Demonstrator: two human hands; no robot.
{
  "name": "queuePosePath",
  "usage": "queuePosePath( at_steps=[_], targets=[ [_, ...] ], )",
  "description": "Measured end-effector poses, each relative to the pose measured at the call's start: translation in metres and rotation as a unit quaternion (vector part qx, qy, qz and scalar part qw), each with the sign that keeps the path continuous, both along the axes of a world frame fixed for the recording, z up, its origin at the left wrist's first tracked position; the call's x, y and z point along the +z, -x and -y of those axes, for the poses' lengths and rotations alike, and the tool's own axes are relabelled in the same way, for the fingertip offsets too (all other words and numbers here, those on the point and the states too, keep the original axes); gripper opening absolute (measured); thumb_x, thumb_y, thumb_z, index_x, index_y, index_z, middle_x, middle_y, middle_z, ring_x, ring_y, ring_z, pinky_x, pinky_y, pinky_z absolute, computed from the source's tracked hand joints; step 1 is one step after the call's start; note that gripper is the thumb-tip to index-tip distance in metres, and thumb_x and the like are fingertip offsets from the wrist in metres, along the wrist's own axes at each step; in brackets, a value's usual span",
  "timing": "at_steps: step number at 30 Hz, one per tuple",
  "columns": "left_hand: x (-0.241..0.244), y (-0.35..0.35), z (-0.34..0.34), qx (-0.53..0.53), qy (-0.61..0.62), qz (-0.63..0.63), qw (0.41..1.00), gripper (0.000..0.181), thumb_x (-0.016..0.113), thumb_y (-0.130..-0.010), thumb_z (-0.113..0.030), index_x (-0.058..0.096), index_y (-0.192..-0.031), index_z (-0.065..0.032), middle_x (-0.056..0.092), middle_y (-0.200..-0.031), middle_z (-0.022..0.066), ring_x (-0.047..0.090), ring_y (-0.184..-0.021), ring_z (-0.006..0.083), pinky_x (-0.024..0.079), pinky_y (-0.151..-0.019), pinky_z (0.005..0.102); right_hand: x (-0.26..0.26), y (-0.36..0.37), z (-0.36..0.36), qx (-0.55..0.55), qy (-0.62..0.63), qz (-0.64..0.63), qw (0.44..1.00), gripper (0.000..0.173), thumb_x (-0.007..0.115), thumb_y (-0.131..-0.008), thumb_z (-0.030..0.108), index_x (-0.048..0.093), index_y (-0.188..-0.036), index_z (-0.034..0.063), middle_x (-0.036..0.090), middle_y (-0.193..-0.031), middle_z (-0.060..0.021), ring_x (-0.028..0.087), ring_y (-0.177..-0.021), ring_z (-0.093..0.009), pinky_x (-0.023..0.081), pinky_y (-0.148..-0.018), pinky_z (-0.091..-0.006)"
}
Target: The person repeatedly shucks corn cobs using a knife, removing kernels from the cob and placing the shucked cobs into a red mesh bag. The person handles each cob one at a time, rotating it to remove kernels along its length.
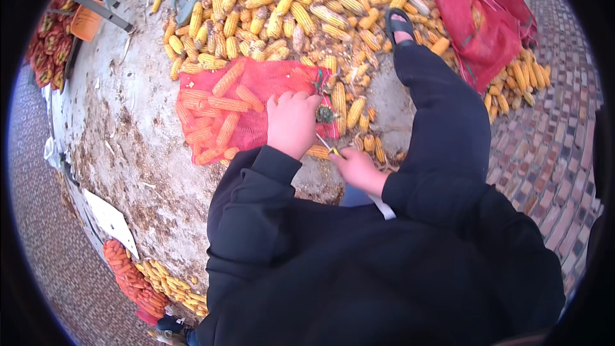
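Observation:
A red mesh sack [250, 129] lies partly filled with corn cobs in front of me, its filled part to the left. My left hand [293, 122] rests over the right part of the sack, fingers curled on the mesh; whether it grips the fabric is hidden. Beside its fingers, near the sack's right edge, is a dark green bundle [325, 114]. My right hand [358, 168] is closed around the yellow handle of a thin metal-shafted tool [325, 142], which points up and left towards the sack. A corn cob [318, 152] lies just below the sack's edge.
Beyond the sack spreads a big heap of corn cobs [288, 14]. A red sack [485, 24] lies at upper right, by my sandalled foot. Metal legs [98, 7] and an orange scoop [86, 21] are at upper left. Filled mesh sacks [132, 281] and part of another person [175, 331] appear at lower left.

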State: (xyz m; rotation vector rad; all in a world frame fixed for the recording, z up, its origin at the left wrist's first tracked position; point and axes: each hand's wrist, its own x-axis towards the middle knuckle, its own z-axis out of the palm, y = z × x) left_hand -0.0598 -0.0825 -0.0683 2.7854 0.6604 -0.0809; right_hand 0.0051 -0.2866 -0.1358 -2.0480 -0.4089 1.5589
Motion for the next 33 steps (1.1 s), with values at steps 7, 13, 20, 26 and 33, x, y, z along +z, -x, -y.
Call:
queuePosePath(
  at_steps=[7, 13, 20, 26, 33],
  targets=[
    [-0.042, 0.014, -0.050, 0.061, 0.077, 0.076, 0.992, 0.039, 0.060, -0.083, 0.007, 0.073, -0.117, -0.0048, 0.072, -0.116, 0.0161, 0.063, -0.119, 0.0406, 0.052, -0.102, 0.0484, 0.041, 0.017, -0.019, -0.136, 0.004, -0.174, 0.975, 0.033, 0.056, -0.115, 0.032, 0.058, -0.097, 0.0051, 0.061, -0.078, -0.0029, 0.058, -0.060, -0.013, 0.050, -0.059, -0.0326],
    [-0.071, 0.008, -0.062, 0.074, 0.070, 0.090, 0.991, 0.040, 0.066, -0.085, 0.004, 0.070, -0.124, -0.0019, 0.071, -0.120, 0.0178, 0.063, -0.119, 0.0405, 0.052, -0.106, 0.0472, 0.063, -0.002, -0.035, -0.259, -0.062, -0.210, 0.941, 0.027, 0.056, -0.116, 0.030, 0.056, -0.105, 0.0052, 0.059, -0.079, -0.0019, 0.058, -0.064, -0.012, 0.049, -0.059, -0.0324],
    [-0.027, -0.025, -0.058, 0.300, 0.450, 0.210, 0.815, 0.038, 0.077, -0.100, -0.007, 0.062, -0.133, 0.0022, 0.074, -0.114, 0.0084, 0.071, -0.098, 0.0171, 0.057, -0.089, 0.0318, 0.070, -0.008, -0.041, -0.303, -0.072, -0.202, 0.929, 0.023, 0.054, -0.117, 0.028, 0.054, -0.106, 0.0075, 0.059, -0.083, -0.0019, 0.059, -0.068, -0.012, 0.050, -0.061, -0.0298],
    [0.029, -0.032, -0.038, 0.311, 0.610, 0.270, 0.677, 0.025, 0.073, -0.107, -0.015, 0.065, -0.127, -0.0018, 0.074, -0.108, 0.0036, 0.071, -0.094, 0.0103, 0.059, -0.085, 0.0287, 0.062, -0.011, -0.047, -0.358, -0.126, -0.153, 0.912, 0.010, 0.058, -0.111, 0.015, 0.053, -0.107, 0.0077, 0.062, -0.084, -0.0034, 0.062, -0.068, -0.015, 0.052, -0.059, -0.0332],
    [0.064, -0.032, -0.027, 0.292, 0.789, 0.281, 0.463, 0.051, 0.046, -0.115, -0.056, 0.061, -0.112, -0.0073, 0.065, -0.097, 0.0063, 0.064, -0.083, 0.0159, 0.052, -0.073, 0.0318, 0.090, -0.037, -0.054, -0.383, -0.211, -0.209, 0.875, 0.008, 0.059, -0.109, 0.014, 0.053, -0.108, 0.0084, 0.064, -0.088, -0.0050, 0.064, -0.071, -0.016, 0.055, -0.064, -0.0336]
  ],
)
